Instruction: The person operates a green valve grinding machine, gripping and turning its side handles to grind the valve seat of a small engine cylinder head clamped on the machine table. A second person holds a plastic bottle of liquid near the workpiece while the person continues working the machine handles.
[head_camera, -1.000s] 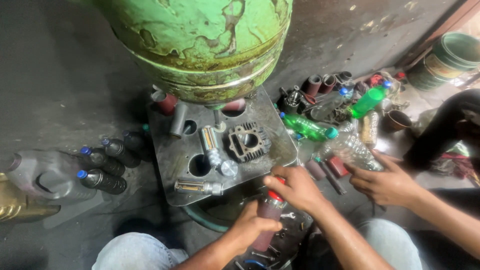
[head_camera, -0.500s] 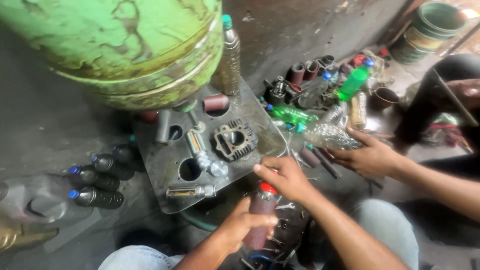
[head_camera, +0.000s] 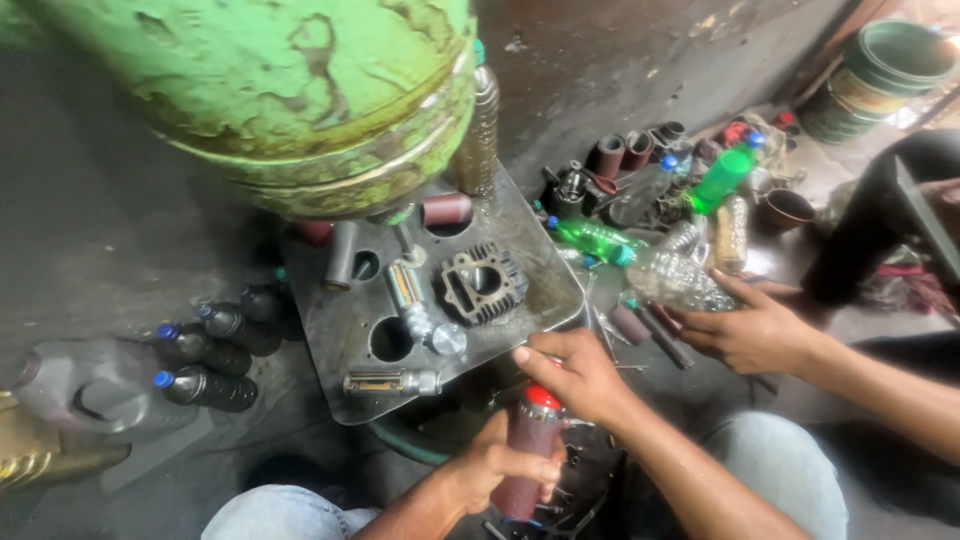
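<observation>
My left hand (head_camera: 490, 465) grips a dark red bottle (head_camera: 522, 460) upright, low between my knees. My right hand (head_camera: 580, 375) sits curled over the bottle's red cap (head_camera: 543, 397), its fingers beside the front edge of a grey metal plate (head_camera: 340, 340) with round holes. On the plate lie a finned engine cylinder (head_camera: 480, 283), several short metal pins and tubes (head_camera: 410, 295), and one chrome pin (head_camera: 392, 382) near the edge. Another person's hand (head_camera: 750, 330) reaches in from the right and touches a clear plastic bottle (head_camera: 675, 278).
A big worn green cylinder (head_camera: 300, 90) hangs over the plate's far side. Dark bottles with blue caps (head_camera: 205, 385) lie on the left beside a grey jug (head_camera: 80, 385). Green bottles (head_camera: 590, 238), sleeves and small parts crowd the right. Stacked buckets (head_camera: 880, 70) stand far right.
The view has shifted and drawn closer, so the green cylinder fills more of the top. My hands stay on the red bottle; the other person's hand stays at the clear bottle.
</observation>
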